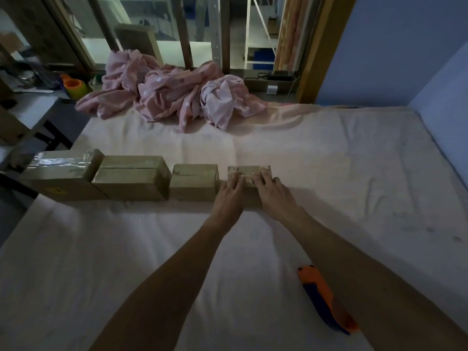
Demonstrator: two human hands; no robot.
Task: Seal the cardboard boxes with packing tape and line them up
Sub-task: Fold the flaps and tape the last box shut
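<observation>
Grip wide: left hand (229,192) and right hand (273,191) flat on rightmost box (249,171), mid-frame, seemingly smoothing tape. Next: nudge it against neighbouring box (193,182).

You have four brown boxes (131,181) on a pale pink bed (329,160). The leftmost box (60,173) shines with clear tape. The blanket (172,95) is pink with white dots, the tool (326,300) orange and blue, the wall (392,46) blue.

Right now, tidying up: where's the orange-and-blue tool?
The orange-and-blue tool lies on the bed sheet, lower right of the head view, partly hidden by the right forearm.
</observation>
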